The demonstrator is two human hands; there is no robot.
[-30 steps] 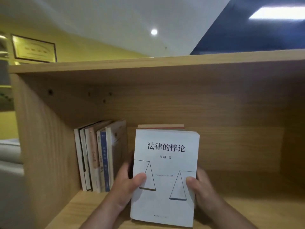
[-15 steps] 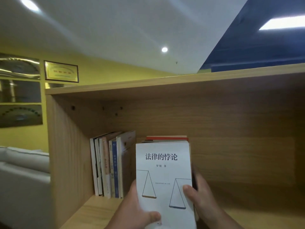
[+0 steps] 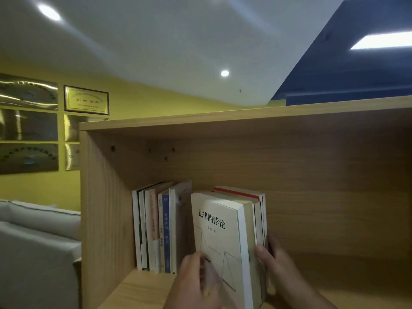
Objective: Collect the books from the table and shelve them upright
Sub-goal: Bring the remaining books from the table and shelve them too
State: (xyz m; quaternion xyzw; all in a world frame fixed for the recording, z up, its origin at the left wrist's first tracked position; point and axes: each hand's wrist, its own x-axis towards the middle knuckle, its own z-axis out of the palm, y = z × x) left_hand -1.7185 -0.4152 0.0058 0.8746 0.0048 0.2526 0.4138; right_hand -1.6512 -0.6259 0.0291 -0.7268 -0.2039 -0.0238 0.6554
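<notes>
I hold a small stack of books upright inside a wooden shelf compartment. The front book has a white cover with Chinese characters and line drawings; a red-topped book shows behind it. My left hand lies against the front cover near its lower left, and my right hand grips the stack's right side. Several books stand upright against the compartment's left wall, a narrow gap away from the held stack. The stack is turned so its page edges face right.
The compartment to the right of the stack is bare wood. A grey sofa sits left of the shelf. Framed gold plaques hang on the yellow wall behind.
The stack has turned from facing me flat to angled, page edges showing on the right. My left hand has slid onto the front cover. The view has shifted right and upward.
</notes>
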